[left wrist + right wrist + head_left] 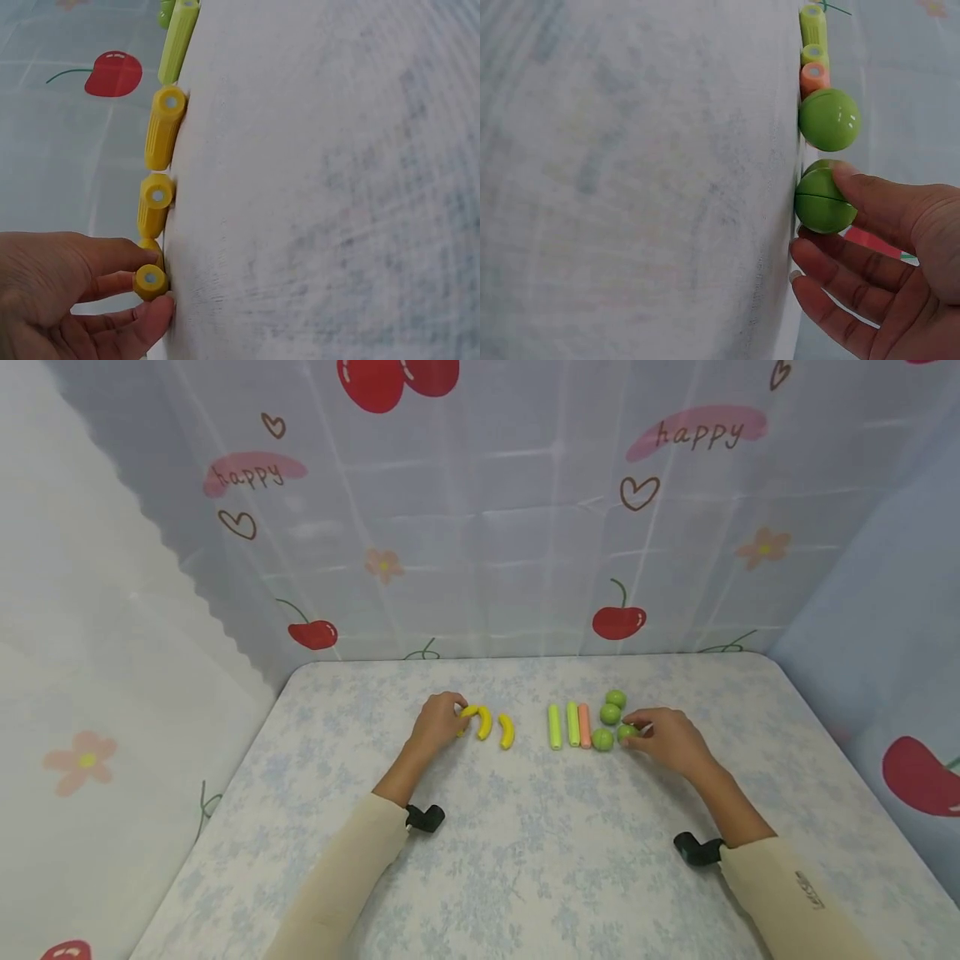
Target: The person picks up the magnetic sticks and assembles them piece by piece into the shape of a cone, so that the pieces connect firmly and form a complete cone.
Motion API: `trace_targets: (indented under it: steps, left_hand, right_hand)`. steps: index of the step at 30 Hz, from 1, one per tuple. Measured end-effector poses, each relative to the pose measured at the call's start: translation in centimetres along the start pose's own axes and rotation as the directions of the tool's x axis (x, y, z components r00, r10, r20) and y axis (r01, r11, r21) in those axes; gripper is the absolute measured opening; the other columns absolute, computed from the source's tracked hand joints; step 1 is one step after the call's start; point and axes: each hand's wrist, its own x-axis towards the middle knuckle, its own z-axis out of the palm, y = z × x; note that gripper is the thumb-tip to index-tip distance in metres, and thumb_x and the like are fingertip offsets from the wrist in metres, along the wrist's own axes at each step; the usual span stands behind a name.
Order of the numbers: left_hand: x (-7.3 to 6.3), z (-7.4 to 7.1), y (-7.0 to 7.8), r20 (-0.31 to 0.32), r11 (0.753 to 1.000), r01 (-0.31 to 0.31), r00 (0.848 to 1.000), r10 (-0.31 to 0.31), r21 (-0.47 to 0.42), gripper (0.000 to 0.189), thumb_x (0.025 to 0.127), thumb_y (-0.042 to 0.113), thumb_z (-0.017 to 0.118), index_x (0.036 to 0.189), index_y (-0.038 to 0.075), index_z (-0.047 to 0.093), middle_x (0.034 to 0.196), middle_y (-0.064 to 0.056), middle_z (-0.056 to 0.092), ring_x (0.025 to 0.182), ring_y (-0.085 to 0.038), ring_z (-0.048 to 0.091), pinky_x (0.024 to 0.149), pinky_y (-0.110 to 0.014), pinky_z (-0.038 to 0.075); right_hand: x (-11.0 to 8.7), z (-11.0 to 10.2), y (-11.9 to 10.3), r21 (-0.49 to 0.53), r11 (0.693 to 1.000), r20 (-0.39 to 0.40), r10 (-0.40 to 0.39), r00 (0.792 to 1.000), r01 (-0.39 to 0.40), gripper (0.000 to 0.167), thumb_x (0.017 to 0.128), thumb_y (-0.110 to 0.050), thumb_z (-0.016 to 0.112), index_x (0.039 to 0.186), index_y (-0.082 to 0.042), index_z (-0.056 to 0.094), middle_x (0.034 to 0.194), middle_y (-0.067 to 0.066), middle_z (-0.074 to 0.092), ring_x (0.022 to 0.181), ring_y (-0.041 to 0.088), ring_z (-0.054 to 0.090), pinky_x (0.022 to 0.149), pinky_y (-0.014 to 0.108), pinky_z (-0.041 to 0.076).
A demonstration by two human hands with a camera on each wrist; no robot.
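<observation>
My left hand [438,724] pinches a small yellow toy banana [151,282] at the left end of a group of bananas; the fingers partly hide it in the head view. Just right of it lie two more, a middle banana [485,724] and a right-hand banana [507,732]. On the other side, my right hand [670,741] holds a round green ball [826,201] with a seam between thumb and fingers, low at the tabletop. Close by are another green ball [602,740] to its left and two more green balls [610,714] behind.
Between the bananas and the balls lie two yellow-green sticks [554,727] and an orange stick [584,727], roughly parallel. The table [525,843] has a pale floral cover. A printed curtain [495,568] hangs behind its far edge.
</observation>
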Motion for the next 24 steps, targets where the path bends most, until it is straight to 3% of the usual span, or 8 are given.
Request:
trace_targets:
  steps: [4, 9, 13, 17, 24]
  left_hand:
    - [-0.2, -0.2, -0.2, -0.012, 1.0, 0.014, 1.0, -0.014, -0.029, 0.025, 0.094, 0.014, 0.074, 0.115, 0.001, 0.072, 0.084, -0.007, 0.069, 0.059, -0.014, 0.06, 0.05, -0.025, 0.048]
    - [-0.9, -1.0, -0.3, -0.023, 0.995, 0.011, 1.0, -0.013, -0.097, 0.025, 0.094, 0.013, 0.073, 0.116, 0.002, 0.07, 0.089, -0.011, 0.069, 0.06, -0.015, 0.061, 0.053, -0.027, 0.051]
    - [-1.3, -1.8, -0.3, -0.008, 0.989, -0.024, 1.0, 0.023, -0.148, 0.032, 0.096, 0.011, 0.071, 0.126, 0.002, 0.067, 0.092, -0.014, 0.07, 0.053, -0.017, 0.062, 0.049, -0.029, 0.051]
    - [-1.3, -1.8, -0.7, 0.018, 0.989, -0.045, 0.999, 0.048, -0.138, 0.036, 0.097, 0.011, 0.069, 0.132, 0.007, 0.066, 0.084, -0.011, 0.068, 0.047, -0.016, 0.059, 0.044, -0.027, 0.046]
    - [-1.2, -1.2, -1.5, 0.047, 0.995, -0.047, 0.998, 0.052, -0.091, 0.02, 0.098, 0.014, 0.069, 0.116, 0.008, 0.067, 0.068, -0.005, 0.062, 0.045, -0.016, 0.055, 0.043, -0.026, 0.044]
  right_hand:
    - [0.0, -0.1, 0.1, 0.018, 1.0, -0.017, -0.02, 1.0, 0.021, 0.034, 0.089, -0.014, 0.079, 0.118, 0.002, 0.072, 0.106, 0.019, 0.071, 0.092, 0.034, 0.067, 0.08, 0.051, 0.056]
    - [-0.3, -0.4, 0.4, 0.031, 0.999, -0.02, -0.02, 1.0, 0.02, 0.035, 0.091, -0.015, 0.078, 0.119, 0.005, 0.071, 0.107, 0.021, 0.071, 0.092, 0.035, 0.068, 0.08, 0.052, 0.056]
    - [-0.5, -0.5, 0.5, 0.028, 0.999, -0.023, -0.014, 1.0, 0.015, 0.037, 0.092, -0.016, 0.078, 0.12, 0.005, 0.07, 0.108, 0.022, 0.071, 0.092, 0.035, 0.069, 0.08, 0.051, 0.056]
    - [-0.6, -0.7, 0.6, 0.032, 0.999, -0.029, -0.012, 1.0, 0.013, 0.036, 0.091, -0.016, 0.078, 0.12, 0.005, 0.07, 0.107, 0.022, 0.071, 0.091, 0.035, 0.069, 0.079, 0.051, 0.056]
    - [-0.8, -0.8, 0.5, 0.046, 0.999, -0.037, -0.024, 0.999, 0.025, 0.036, 0.092, -0.014, 0.077, 0.121, 0.006, 0.069, 0.107, 0.023, 0.07, 0.091, 0.036, 0.069, 0.079, 0.051, 0.056]
